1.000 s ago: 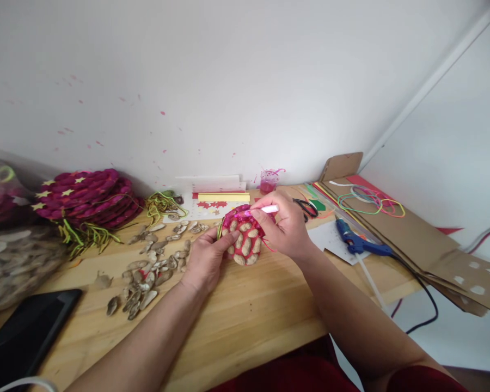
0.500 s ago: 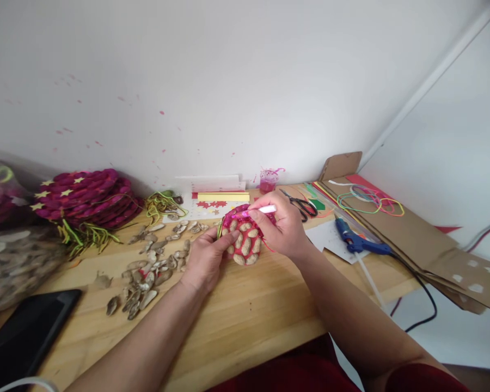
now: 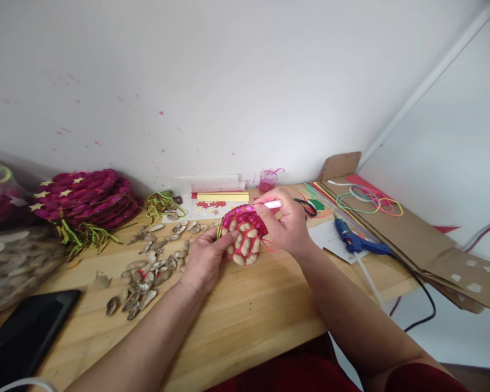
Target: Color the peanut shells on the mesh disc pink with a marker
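A red piece covered with peanut shells (image 3: 245,243), magenta along its upper part and plain tan lower down, is held above the wooden table. My left hand (image 3: 205,256) grips its left side, thumb across the front. In my right hand (image 3: 286,222) is a white brush or pen (image 3: 273,204), pinched between thumb and fingers, its pink tip at the magenta shells. A thin red cord loop hangs by the piece's right side.
Loose shells (image 3: 147,280) lie left of my hands. Further left are stacked magenta pieces (image 3: 85,198) and a black phone (image 3: 30,326). A cup of pink liquid (image 3: 267,182) stands behind; scissors (image 3: 308,208), a blue glue gun (image 3: 357,239) and cardboard (image 3: 408,234) are on the right.
My right hand has shifted slightly to the right with the white tool, uncovering more magenta shells and the red cord loop. My left hand has stayed in place.
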Available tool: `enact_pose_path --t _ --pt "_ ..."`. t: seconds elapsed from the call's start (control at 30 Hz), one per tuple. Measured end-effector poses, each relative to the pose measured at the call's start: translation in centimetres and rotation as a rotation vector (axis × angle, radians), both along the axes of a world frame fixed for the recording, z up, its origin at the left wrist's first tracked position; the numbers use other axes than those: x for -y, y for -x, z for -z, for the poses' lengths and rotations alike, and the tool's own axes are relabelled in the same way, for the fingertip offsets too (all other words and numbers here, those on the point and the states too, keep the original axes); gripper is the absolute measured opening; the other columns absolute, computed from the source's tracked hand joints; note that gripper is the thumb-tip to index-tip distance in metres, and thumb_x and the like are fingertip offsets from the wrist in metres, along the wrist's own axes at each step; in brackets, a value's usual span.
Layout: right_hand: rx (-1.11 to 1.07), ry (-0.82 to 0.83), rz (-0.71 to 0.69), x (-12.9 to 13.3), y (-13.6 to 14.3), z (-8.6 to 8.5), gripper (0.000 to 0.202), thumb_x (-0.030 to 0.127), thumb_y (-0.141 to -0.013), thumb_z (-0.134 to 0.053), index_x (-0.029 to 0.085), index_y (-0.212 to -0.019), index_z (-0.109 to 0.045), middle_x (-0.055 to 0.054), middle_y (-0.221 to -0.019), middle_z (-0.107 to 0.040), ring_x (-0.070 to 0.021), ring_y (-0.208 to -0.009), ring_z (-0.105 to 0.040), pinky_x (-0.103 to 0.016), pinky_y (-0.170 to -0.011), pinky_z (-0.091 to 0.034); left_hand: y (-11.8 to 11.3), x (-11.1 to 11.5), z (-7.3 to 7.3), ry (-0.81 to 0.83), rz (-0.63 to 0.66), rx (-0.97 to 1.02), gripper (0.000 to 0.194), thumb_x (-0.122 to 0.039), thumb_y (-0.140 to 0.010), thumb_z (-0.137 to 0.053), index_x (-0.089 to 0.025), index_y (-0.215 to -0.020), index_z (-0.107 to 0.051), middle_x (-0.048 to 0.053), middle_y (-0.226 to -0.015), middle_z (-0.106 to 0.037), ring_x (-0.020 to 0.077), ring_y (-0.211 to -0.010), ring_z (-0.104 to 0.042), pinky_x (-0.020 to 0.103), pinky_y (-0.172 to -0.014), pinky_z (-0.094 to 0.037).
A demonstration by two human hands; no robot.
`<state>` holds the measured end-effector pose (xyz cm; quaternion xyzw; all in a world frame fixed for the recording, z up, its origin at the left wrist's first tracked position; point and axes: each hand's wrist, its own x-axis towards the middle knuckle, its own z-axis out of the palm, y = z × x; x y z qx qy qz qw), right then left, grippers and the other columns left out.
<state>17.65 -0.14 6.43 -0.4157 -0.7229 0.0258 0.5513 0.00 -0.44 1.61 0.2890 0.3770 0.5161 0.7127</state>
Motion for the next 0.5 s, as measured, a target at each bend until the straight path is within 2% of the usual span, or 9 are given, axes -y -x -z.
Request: enact_pose_path --t 0.13,0.3,0.5 --pt "0.029 0.024 -0.041 0.06 0.08 0.00 0.006 0.027 -0.098 -0.066 0.024 -0.093 -0.067 -0.002 -0.090 -0.075 -0.0191 -0.086 -0.069 -0.036 -0.081 -0.053 0.01 -0.03 -0.05 -0.003 0.002 0.003 0.045 -0.029 -0.045 -0.103 -0.013 -0.080 -0.079 0.004 -0.067 -0.076 0.0126 -0.050 -0.062 0.024 -0.052 -0.053" --pt "0.005 0.005 0.014 -0.14 -0.19 0.05 0.007 0.028 -0.099 -0.065 0.025 -0.093 -0.066 -0.002 -0.091 -0.075 -0.0200 -0.086 -0.068 -0.037 -0.083 -0.052 -0.06 0.03 -0.33 0.007 -0.006 0.017 0.045 -0.027 -0.044 -0.103 -0.014 -0.080 -0.080 0.004 -0.067 -0.076 0.0131 -0.050 -0.061 0.025 -0.051 -0.052" --pt "-0.004 0.022 -0.023 -0.22 -0.18 0.21 0.006 0.028 -0.098 -0.066 0.024 -0.093 -0.066 -0.002 -0.089 -0.074 -0.0191 -0.087 -0.069 -0.035 -0.082 -0.053 -0.06 0.13 -0.35 -0.002 0.000 0.009 0.043 -0.027 -0.045 -0.102 -0.014 -0.079 -0.079 0.003 -0.064 -0.074 0.0136 -0.050 -0.062 0.024 -0.051 -0.052"
